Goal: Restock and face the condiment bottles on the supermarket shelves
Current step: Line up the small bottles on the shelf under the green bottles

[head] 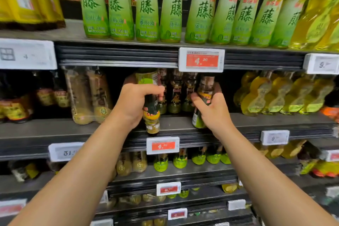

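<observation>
My left hand [134, 104] grips a dark-labelled condiment bottle [151, 113] held upside down, its cap end hanging just over the front edge of the middle shelf [102, 128]. My right hand [212, 110] grips a second bottle [204, 95] of the same kind, tilted, with its green-labelled base low near the shelf edge. Behind both hands, matching dark bottles [176, 93] stand in a row at the back of the shelf.
Green-labelled oil bottles [146, 9] line the top shelf. Yellow oil bottles [278, 93] fill the middle shelf's right; pale tall bottles [88, 95] stand at the left. Red price tags [201, 59] [162, 145] hang on the shelf rails. Lower shelves hold small green-capped bottles [179, 161].
</observation>
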### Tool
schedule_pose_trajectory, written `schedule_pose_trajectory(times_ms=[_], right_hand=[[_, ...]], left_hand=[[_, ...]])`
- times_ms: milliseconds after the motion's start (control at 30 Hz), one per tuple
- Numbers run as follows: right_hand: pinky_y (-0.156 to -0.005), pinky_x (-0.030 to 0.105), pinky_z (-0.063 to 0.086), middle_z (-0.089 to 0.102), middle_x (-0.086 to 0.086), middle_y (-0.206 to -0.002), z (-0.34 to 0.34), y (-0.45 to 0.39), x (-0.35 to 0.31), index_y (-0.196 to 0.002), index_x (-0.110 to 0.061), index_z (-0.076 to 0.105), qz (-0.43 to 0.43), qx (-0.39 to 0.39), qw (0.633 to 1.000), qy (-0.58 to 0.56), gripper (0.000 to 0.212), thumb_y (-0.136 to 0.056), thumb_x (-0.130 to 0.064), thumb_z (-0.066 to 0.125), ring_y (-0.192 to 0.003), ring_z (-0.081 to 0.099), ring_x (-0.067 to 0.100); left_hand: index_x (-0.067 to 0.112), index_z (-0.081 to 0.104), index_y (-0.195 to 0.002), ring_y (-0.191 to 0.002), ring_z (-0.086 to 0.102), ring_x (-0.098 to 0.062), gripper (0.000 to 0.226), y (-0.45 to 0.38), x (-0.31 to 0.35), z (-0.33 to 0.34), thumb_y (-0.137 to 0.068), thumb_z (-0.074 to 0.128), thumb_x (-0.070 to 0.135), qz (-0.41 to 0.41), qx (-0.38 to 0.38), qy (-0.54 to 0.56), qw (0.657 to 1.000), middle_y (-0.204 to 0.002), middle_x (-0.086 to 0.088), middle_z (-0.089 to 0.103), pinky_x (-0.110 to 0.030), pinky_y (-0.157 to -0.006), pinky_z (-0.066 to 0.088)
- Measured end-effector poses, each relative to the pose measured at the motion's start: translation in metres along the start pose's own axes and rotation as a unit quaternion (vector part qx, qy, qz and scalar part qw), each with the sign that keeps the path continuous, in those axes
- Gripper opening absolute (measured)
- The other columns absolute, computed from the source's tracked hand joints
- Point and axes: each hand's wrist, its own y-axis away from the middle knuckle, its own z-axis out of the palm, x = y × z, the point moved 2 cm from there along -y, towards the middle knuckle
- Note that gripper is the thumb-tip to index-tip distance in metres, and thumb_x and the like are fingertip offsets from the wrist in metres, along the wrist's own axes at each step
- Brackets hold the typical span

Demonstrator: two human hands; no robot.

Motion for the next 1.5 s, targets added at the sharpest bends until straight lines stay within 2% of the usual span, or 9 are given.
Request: schedule_pose_trajectory(times_ms=[167, 400, 500, 667, 767, 967, 1200, 1433, 1500], right_hand=[[-0.092, 0.027, 0.054, 0.070, -0.016, -0.110, 0.016, -0.006, 0.007, -0.132, -0.030, 0.048, -0.003, 0.000, 1.000, 0.006, 0.058, -0.085, -0.035, 0.082, -0.103, 0.067, -0.001], [-0.075, 0.020, 0.051, 0.061, -0.017, -0.105, -0.014, 0.008, -0.001, -0.124, -0.035, 0.047, 0.004, -0.020, 0.985, 0.173, 0.064, -0.075, -0.058, 0.081, -0.098, 0.062, 0.005], [-0.080, 0.024, 0.055, 0.060, -0.009, -0.105, -0.048, 0.039, -0.008, -0.122, -0.040, 0.051, -0.046, -0.015, 0.998, 0.048, 0.054, -0.079, -0.057, 0.077, -0.097, 0.063, 0.012], [-0.093, 0.039, 0.056, 0.064, 0.003, -0.126, -0.055, 0.077, -0.002, -0.142, -0.032, 0.038, 0.014, -0.236, 0.959, -0.159, 0.076, -0.083, -0.030, 0.085, -0.117, 0.064, 0.028], [-0.089, 0.043, 0.059, 0.070, 0.006, -0.121, -0.061, 0.070, 0.006, -0.139, -0.025, 0.040, 0.040, -0.169, 0.965, -0.195, 0.065, -0.088, -0.005, 0.076, -0.106, 0.070, 0.027], [-0.053, 0.030, 0.052, 0.074, 0.005, -0.092, -0.107, 0.055, 0.023, -0.117, -0.013, 0.046, 0.059, -0.071, 0.979, -0.179, 0.051, -0.080, -0.022, 0.080, -0.063, 0.066, 0.021], [-0.051, 0.027, 0.052, 0.074, 0.003, -0.080, -0.151, 0.027, 0.020, -0.104, -0.018, 0.066, 0.016, 0.033, 0.995, -0.093, 0.043, -0.072, -0.030, 0.092, -0.059, 0.064, 0.016], [-0.062, 0.015, 0.052, 0.074, -0.017, -0.075, -0.141, -0.011, -0.010, -0.075, -0.030, 0.069, -0.042, 0.087, 0.995, 0.037, 0.023, -0.074, -0.040, 0.090, -0.071, 0.070, -0.002], [-0.061, 0.027, 0.055, 0.072, -0.015, -0.069, -0.135, -0.023, -0.014, -0.070, -0.030, 0.071, -0.042, 0.088, 0.991, 0.089, 0.025, -0.074, -0.051, 0.084, -0.065, 0.068, 0.002]], left_hand=[[0.015, 0.075, -0.056, -0.064, 0.065, -0.015, 0.011, -0.002, 0.002, 0.015, -0.066, 0.071, 0.018, -0.035, -0.017, 0.020, 0.999, -0.065, -0.003, 0.067, -0.024, -0.068, 0.054], [0.011, 0.076, -0.064, -0.066, 0.061, -0.021, 0.008, 0.003, 0.002, 0.044, -0.069, 0.069, 0.009, 0.008, -0.061, 0.027, 0.998, -0.066, -0.008, 0.065, -0.033, -0.073, 0.053], [0.006, 0.072, -0.069, -0.065, 0.058, -0.024, 0.003, 0.011, 0.003, 0.063, -0.068, 0.070, 0.005, 0.034, -0.106, 0.013, 0.994, -0.068, -0.013, 0.061, -0.033, -0.068, 0.051], [-0.007, 0.062, -0.091, -0.071, 0.056, -0.026, 0.028, 0.015, -0.012, 0.121, -0.073, 0.077, 0.008, -0.005, -0.183, -0.002, 0.983, -0.079, -0.015, 0.056, -0.039, -0.072, 0.047], [-0.001, 0.064, -0.097, -0.072, 0.066, -0.024, 0.039, 0.011, -0.026, 0.153, -0.072, 0.084, 0.022, -0.020, -0.153, -0.060, 0.986, -0.078, -0.011, 0.065, -0.043, -0.072, 0.055], [-0.003, 0.076, -0.091, -0.086, 0.073, -0.031, 0.043, -0.012, -0.055, 0.185, -0.073, 0.087, 0.034, -0.129, -0.086, -0.029, 0.987, -0.093, -0.023, 0.076, -0.042, -0.084, 0.057], [-0.003, 0.065, -0.116, -0.101, 0.074, -0.035, 0.027, -0.016, -0.086, 0.185, -0.095, 0.070, 0.013, -0.222, -0.058, 0.163, 0.960, -0.108, -0.027, 0.073, -0.044, -0.092, 0.060], [0.029, 0.054, -0.119, -0.091, 0.076, -0.038, 0.023, -0.008, -0.090, 0.184, -0.103, 0.055, 0.045, -0.283, -0.077, 0.135, 0.946, -0.091, -0.023, 0.076, -0.044, -0.076, 0.063], [0.029, 0.044, -0.128, -0.088, 0.076, -0.039, 0.034, -0.006, -0.088, 0.180, -0.103, 0.050, 0.050, -0.293, -0.085, 0.114, 0.945, -0.084, -0.022, 0.076, -0.043, -0.073, 0.064]])
